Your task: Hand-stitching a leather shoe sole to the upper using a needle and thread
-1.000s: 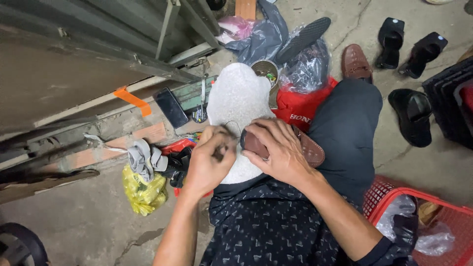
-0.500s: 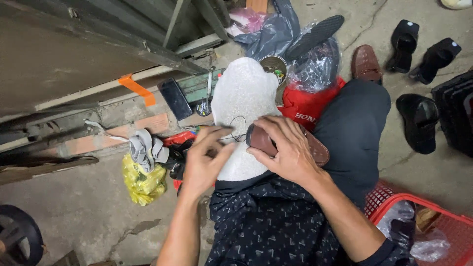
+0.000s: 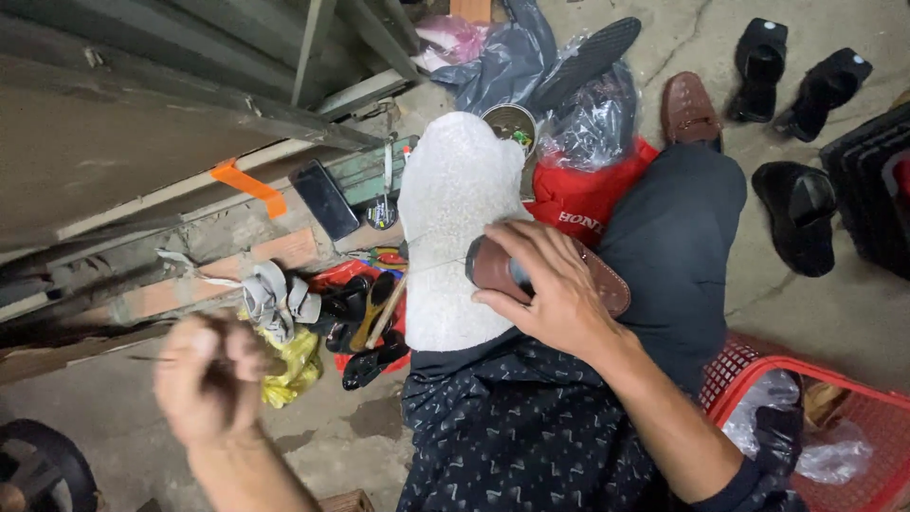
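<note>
1. Brown leather shoe (image 3: 597,275) lies on the white cloth (image 3: 453,218) over the person's lap, long axis running left-right, toe toward the left.
2. Right hand (image 3: 550,294) is wrapped over the shoe, fingers curled around it, pinning it down.
3. Left hand (image 3: 210,379) is pulled well out to the left, blurry, closed in a fist-like pinch on a thin needle or awl (image 3: 152,359).
4. A taut thread (image 3: 431,265) seems to run from the shoe toward it.

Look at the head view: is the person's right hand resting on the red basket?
No: the right hand grips a brown shoe on the lap, apart from the red basket.
</note>
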